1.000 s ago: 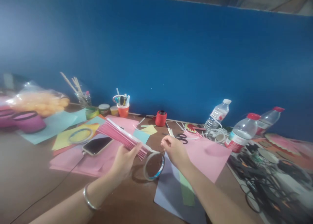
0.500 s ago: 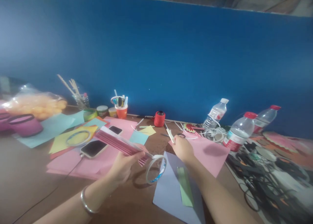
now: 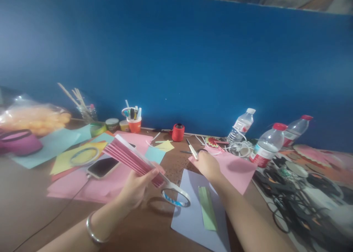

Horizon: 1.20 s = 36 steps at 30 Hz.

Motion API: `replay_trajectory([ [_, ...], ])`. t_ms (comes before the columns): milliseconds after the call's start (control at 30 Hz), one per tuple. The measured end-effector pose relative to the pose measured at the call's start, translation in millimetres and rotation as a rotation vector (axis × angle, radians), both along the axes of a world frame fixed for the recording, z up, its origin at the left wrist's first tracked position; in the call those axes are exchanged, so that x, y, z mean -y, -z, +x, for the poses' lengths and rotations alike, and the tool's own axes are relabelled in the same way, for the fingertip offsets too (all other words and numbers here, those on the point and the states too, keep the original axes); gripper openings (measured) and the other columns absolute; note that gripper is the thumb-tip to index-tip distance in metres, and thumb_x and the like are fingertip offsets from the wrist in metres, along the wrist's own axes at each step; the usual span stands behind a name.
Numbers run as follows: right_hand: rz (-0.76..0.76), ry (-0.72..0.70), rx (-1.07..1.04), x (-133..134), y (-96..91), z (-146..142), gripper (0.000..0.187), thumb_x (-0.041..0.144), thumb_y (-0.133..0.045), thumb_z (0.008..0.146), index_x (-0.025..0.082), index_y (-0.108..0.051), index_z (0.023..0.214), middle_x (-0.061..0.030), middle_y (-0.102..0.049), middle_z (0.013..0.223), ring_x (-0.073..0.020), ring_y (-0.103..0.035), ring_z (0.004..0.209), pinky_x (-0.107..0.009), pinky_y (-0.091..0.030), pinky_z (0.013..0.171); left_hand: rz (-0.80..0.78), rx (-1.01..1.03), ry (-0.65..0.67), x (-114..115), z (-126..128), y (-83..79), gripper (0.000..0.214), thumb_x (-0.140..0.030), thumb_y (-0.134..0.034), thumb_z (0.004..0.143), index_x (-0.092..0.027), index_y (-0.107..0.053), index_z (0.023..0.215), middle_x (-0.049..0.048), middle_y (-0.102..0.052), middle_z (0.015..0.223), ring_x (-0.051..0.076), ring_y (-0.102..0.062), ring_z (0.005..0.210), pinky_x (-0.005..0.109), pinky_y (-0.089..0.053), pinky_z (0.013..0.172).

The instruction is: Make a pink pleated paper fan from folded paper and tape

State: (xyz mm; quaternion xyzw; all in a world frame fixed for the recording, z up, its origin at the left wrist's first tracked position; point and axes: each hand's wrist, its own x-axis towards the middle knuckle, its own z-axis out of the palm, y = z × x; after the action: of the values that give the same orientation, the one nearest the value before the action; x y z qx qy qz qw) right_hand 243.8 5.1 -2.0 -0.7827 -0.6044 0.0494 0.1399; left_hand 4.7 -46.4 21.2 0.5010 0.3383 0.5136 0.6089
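Left hand: my left hand (image 3: 135, 189) pinches the pleated pink paper (image 3: 128, 156), thumb lying on top, fingers wrapped beneath.
Pleated paper: narrow, sharp parallel folds stacked into a long bar, slanting from my left grip away and to the left; its near end lies under my thumb.
Tape strip: a smooth whitish band (image 3: 139, 154) along the upper edge of the folds.
Tape roll: a thin ring (image 3: 176, 203) with a blue-and-white inner wall, tilted, just beyond my left grip on its right, joined to the paper by a pale length of tape.
Right hand: my right hand (image 3: 207, 165) is low over the pink sheet (image 3: 238, 173), fingers curled; they are partly hidden, so I cannot tell whether they are closed on anything.
Dark-handled scissors: a dark, curved handle (image 3: 202, 150) shows at my right fingertips.
Slender tool: white, straight-sided and dark-tipped (image 3: 192, 150), just left of my right fingers.
Between the grips, nearer me: a flat lavender sheet (image 3: 190, 208) bearing a folded green strip (image 3: 207, 208).
Left of my left grip: a glossy black-screened phone (image 3: 102, 167) on layered paper.
Beyond both grips: a squat red spool (image 3: 178, 133).
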Motion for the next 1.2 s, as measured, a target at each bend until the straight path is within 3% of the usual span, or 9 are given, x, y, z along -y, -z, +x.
replay_trajectory([
  [133,0.092,-0.084,-0.046,7,-14.1,-6,0.021,0.03,-0.049,0.079,0.013,-0.06,0.082,-0.014,-0.063,0.084,-0.0235,-0.059,0.08,-0.029,-0.038,0.063,-0.03,-0.004,-0.05,3,2,-1.7,0.016,-0.029,-0.067,0.069,-0.013,-0.066,0.066,0.0033,-0.063,0.065,0.013,-0.056,0.058,0.021,-0.046,0.053],
  [233,0.16,-0.245,-0.142,20,-29.8,-29,0.025,0.032,-0.041,0.085,0.018,-0.06,0.079,-0.0044,-0.064,0.081,-0.016,-0.057,0.078,-0.024,-0.038,0.065,-0.08,0.004,-0.109,4,4,-2.8,0.015,-0.028,-0.069,0.067,-0.013,-0.066,0.068,0.0029,-0.064,0.064,0.013,-0.058,0.058,0.02,-0.047,0.053],
  [267,0.159,-0.34,-0.218,27,-33.9,-39,0.028,0.036,-0.04,0.085,0.019,-0.06,0.077,-0.0005,-0.063,0.075,-0.0132,-0.057,0.071,-0.022,-0.038,0.061,-0.097,0.01,-0.126,4,5,-3.2,0.015,-0.028,-0.069,0.067,-0.013,-0.066,0.069,0.0021,-0.064,0.062,0.012,-0.058,0.057,0.02,-0.047,0.053],
  [300,0.133,-0.504,-0.43,34,-37.0,-49,0.027,0.037,-0.042,0.084,0.018,-0.06,0.076,0.0004,-0.062,0.071,-0.0127,-0.056,0.066,-0.021,-0.037,0.057,-0.111,0.023,-0.141,4,6,-3.5,0.015,-0.027,-0.069,0.067,-0.014,-0.065,0.071,0.001,-0.063,0.061,0.012,-0.058,0.057,0.02,-0.048,0.054],
  [367,0.089,-0.626,-0.697,48,-39.9,-68,0.026,0.039,-0.048,0.08,0.018,-0.059,0.071,0.0026,-0.059,0.062,-0.0113,-0.052,0.057,-0.02,-0.035,0.051,-0.121,0.059,-0.169,4,7,-3.5,0.014,-0.026,-0.069,0.067,-0.015,-0.063,0.072,-0.0012,-0.062,0.058,0.011,-0.058,0.054,0.02,-0.048,0.052],
  [533,0.219,-0.566,-0.751,66,-39.4,-86,0.022,0.029,-0.054,0.077,0.018,-0.057,0.059,0.004,-0.053,0.056,-0.0098,-0.047,0.055,-0.02,-0.032,0.051,-0.106,0.093,-0.161,2,7,3.5,0.015,-0.025,-0.069,0.068,-0.013,-0.062,0.073,0.0001,-0.063,0.06,0.012,-0.059,0.054,0.022,-0.048,0.051],
  [667,0.179,-0.585,-0.774,66,-41.9,-84,0.022,0.028,-0.054,0.077,0.018,-0.055,0.057,0.0042,-0.05,0.053,-0.0097,-0.044,0.053,-0.02,-0.031,0.05,-0.126,0.137,-0.191,1,5,9.2,0.016,-0.022,-0.07,0.066,-0.011,-0.063,0.076,0.0015,-0.064,0.063,0.014,-0.06,0.059,0.025,-0.05,0.057],
  [833,0.141,-0.575,-0.81,66,-42.1,-84,0.021,0.027,-0.055,0.075,0.017,-0.056,0.057,0.004,-0.05,0.053,-0.0095,-0.043,0.052,-0.02,-0.03,0.049,-0.196,0.23,-0.189,4,5,4.9,0.019,-0.026,-0.069,0.066,-0.012,-0.062,0.076,0.0022,-0.064,0.065,0.016,-0.061,0.057,0.028,-0.051,0.054],
  [1200,0.106,-0.555,-0.849,66,-41.2,-83,0.019,0.026,-0.054,0.074,0.017,-0.056,0.058,0.0037,-0.052,0.054,-0.0101,-0.046,0.054,-0.02,-0.032,0.05,-0.185,0.147,-0.222,5,5,-1.5,0.02,-0.026,-0.07,0.065,-0.011,-0.06,0.074,0.001,-0.063,0.055,0.016,-0.059,0.046,0.026,-0.048,0.042],
])
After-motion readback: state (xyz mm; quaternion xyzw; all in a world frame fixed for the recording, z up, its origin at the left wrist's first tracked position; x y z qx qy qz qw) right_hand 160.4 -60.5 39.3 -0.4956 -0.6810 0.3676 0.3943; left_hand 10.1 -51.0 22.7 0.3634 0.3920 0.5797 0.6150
